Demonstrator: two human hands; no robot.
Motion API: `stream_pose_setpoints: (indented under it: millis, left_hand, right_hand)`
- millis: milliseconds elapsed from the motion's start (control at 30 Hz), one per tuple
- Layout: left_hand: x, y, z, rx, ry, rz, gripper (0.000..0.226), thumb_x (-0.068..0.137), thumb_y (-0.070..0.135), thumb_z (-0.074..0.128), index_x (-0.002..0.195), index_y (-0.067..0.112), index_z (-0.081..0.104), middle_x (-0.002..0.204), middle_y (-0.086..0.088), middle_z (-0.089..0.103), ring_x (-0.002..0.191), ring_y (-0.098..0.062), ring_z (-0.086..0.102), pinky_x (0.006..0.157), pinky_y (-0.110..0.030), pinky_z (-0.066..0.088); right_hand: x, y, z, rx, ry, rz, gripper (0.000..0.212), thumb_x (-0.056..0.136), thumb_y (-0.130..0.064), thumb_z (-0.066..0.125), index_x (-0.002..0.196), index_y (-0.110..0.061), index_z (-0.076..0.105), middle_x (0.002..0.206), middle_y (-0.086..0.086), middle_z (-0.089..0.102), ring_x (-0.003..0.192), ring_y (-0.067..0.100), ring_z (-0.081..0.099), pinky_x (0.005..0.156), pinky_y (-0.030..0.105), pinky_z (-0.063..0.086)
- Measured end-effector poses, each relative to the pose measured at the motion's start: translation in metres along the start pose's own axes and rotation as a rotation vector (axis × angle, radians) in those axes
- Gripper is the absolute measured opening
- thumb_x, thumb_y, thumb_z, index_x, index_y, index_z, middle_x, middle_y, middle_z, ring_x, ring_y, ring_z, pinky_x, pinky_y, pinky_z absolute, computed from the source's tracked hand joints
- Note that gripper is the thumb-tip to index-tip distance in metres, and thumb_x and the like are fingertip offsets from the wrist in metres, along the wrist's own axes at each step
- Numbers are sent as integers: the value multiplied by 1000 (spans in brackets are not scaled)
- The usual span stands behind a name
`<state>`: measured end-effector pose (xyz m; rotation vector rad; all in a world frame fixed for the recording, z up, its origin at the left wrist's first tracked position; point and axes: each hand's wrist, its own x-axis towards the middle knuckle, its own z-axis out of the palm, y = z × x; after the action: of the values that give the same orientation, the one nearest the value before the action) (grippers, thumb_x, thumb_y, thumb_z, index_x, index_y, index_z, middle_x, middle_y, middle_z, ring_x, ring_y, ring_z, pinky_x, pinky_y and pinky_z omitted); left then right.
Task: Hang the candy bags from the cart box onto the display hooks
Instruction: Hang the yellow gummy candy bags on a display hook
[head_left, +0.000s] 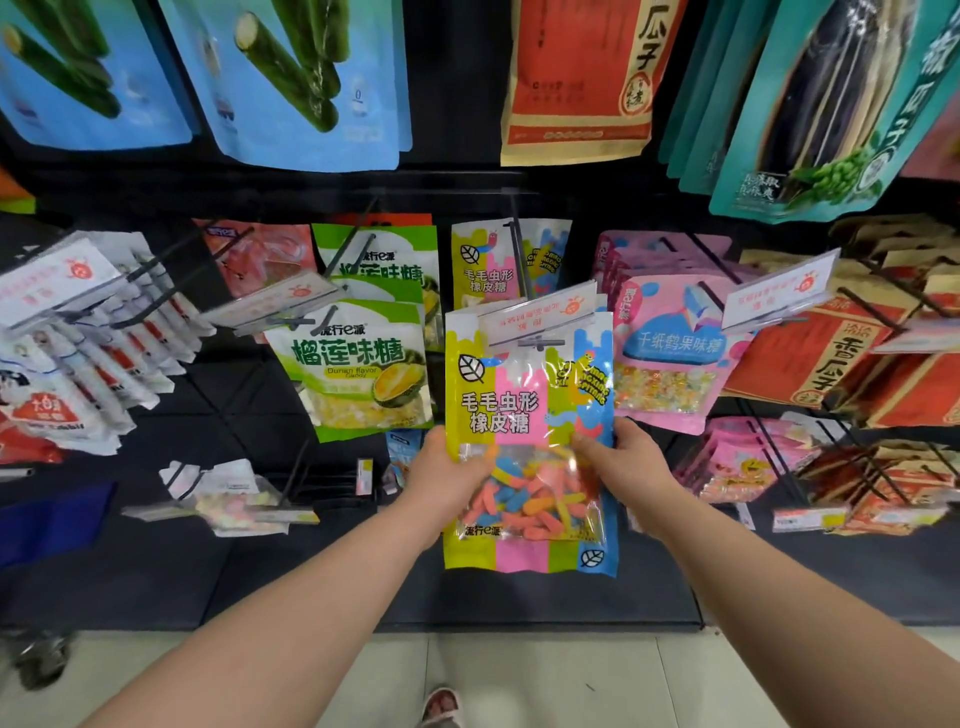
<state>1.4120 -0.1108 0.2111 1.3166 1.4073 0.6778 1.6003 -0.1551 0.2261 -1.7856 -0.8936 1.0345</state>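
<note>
The black display wall carries hooked rows of snack bags, with green durian candy bags at 10 o'clock and pink bags at 2 o'clock. The striped candy bag at centre shows coloured gummy strips through its clear window. The left hand pinches its edge at 9 o'clock and the right hand at 3 o'clock. The bag's top meets the hook's label holder. Pale floor tiles lie at 6 o'clock.
</note>
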Motion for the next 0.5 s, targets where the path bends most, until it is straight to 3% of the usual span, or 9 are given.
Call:
stream_pose_setpoints:
  millis: [100,167,267,367,433,500]
  left_hand:
    - [25,-6,3,57,3,-7,46,75,42,71,113,18,57,107,0,69,100,-19,65,92,-44,52]
    - [43,-10,6,73,20,-10,43,79,37,72,113,14,57,107,-3,68,100,-22,64,92,-41,51]
    - [70,-17,12,91,50,4,37,85,31,69,114,12,55,103,1,65,97,-20,61,80,-28,45]
    - [99,-22,18,56,66,28,37,83,30,71,110,17,50,96,3,62,92,-20,62,82,-31,48]
    - [115,-26,20,-5,71,45,43,70,36,73,104,28,47,99,0,66,95,-26,67,85,-49,55]
    - [130,-31,22,-37,77,94,55,67,32,72,115,31,46,108,-2,67,101,-26,67,88,-54,54]
  right_hand:
    - [19,0,3,-85,29,0,16,88,-18,62,103,-13,59,97,4,65,78,13,60,63,22,46]
    - [32,1,6,-134,31,16,21,87,-19,62,106,-9,59,100,6,66,82,17,60,64,25,46]
    - [54,5,12,-150,17,23,24,89,-20,62,110,-13,55,107,6,65,92,20,61,77,31,50]
    - [77,12,18,-92,28,-39,39,88,-19,64,124,-17,51,115,0,64,104,19,62,94,38,51]
    - [89,17,21,-24,16,-105,41,89,-16,64,127,-20,48,112,-7,63,100,5,62,90,20,50]
    - [99,20,23,19,4,-167,40,91,-10,61,125,-24,46,107,-14,61,91,-13,58,79,3,45]
